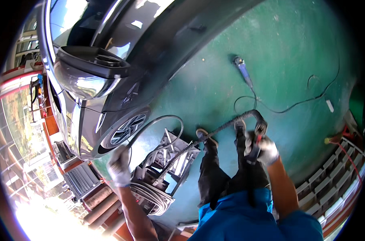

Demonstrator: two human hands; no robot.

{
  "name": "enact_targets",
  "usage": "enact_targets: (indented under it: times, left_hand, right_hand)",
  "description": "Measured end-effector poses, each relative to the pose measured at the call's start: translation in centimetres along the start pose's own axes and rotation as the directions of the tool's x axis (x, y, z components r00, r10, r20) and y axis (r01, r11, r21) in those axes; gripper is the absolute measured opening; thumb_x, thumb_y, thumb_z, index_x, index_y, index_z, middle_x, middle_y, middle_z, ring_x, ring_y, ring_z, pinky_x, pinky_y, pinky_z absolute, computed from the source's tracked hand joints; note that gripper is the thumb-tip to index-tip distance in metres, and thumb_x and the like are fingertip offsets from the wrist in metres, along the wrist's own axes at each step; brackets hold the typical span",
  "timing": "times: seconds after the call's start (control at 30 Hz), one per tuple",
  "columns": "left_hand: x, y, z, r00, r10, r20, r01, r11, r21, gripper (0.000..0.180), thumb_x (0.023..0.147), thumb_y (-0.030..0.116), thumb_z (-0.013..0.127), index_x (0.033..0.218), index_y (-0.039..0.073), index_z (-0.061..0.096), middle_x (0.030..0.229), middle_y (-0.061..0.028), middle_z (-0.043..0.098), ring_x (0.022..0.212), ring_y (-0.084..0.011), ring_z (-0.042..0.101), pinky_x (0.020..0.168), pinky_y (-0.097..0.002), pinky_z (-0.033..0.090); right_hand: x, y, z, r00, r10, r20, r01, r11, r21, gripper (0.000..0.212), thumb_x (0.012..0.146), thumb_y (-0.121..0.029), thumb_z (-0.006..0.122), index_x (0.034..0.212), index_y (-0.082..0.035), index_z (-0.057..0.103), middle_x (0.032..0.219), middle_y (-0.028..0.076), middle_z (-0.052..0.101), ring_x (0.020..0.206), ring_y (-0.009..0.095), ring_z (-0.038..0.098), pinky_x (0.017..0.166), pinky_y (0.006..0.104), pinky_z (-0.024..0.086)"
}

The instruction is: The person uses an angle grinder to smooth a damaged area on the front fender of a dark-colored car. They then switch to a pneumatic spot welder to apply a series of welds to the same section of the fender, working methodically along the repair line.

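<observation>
My right hand (267, 152), in a pale work glove, is wrapped round a black-handled tool (253, 154) with a red part. A thick black hose (233, 121) runs from around that tool across my shoes to a wheeled equipment cart (182, 164). On the left my gloved left hand (119, 165) is closed on a dark cable (166, 117), which arches over the cart. My left fingers are partly blurred. A thick coil of grey cable (156, 197) hangs at the cart's near end, beside my left forearm.
A dark grey car with a side mirror (90, 72) and front wheel (128, 129) stands at the left. On the green floor (206, 84) lies a blue angle grinder (242, 69) with a trailing cord (289, 110). A slatted rack (331, 172) stands at right; rolls (104, 209) lie lower left.
</observation>
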State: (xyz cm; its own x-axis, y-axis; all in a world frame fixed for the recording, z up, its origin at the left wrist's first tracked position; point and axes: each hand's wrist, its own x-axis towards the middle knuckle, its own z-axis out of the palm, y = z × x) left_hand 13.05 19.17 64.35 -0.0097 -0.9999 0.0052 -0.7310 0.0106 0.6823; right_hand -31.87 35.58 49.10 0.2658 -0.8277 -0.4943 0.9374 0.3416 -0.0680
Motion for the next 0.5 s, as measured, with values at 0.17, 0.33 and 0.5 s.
enact_targets:
  times: [0.17,0.33,0.5]
  left_hand:
    - [4.7,-7.2,11.7,0.898,-0.082,0.432,-0.162,0.852,0.498,0.018,0.092,0.028,0.064,0.098,0.011,0.067,0.081,-0.0164,0.070,0.074,-0.0321,0.069,0.067,-0.0419,0.054]
    - [11.0,-14.4,20.9,0.931,-0.236,0.279,-0.105,0.560,0.822,0.031,0.089,0.035,0.064,0.100,0.006,0.060,0.081,-0.0244,0.067,0.076,-0.0412,0.068,0.069,-0.0510,0.052]
    - [15.8,-23.5,22.4,0.758,-0.327,0.565,0.444,0.892,-0.081,0.003,0.093,0.006,0.062,0.095,0.004,0.061,0.078,0.0051,0.050,0.065,-0.0026,0.042,0.055,-0.0214,0.035]
  right_hand:
    - [12.4,0.9,-3.9,0.991,-0.137,-0.008,0.137,0.984,0.110,0.047,0.087,-0.033,0.072,0.117,-0.002,0.056,0.090,0.008,0.067,0.075,0.020,0.066,0.065,0.0366,0.056]
    - [10.3,5.3,-5.6,0.885,-0.335,-0.323,0.295,0.941,-0.168,0.042,0.083,-0.027,0.078,0.111,-0.002,0.060,0.087,0.013,0.069,0.071,0.024,0.069,0.062,0.0361,0.059]
    - [20.8,9.9,-10.8,0.829,-0.501,0.249,0.389,0.836,0.388,0.092,0.085,-0.041,0.071,0.152,-0.002,0.022,0.118,0.026,0.064,0.075,0.031,0.068,0.066,0.0417,0.059]
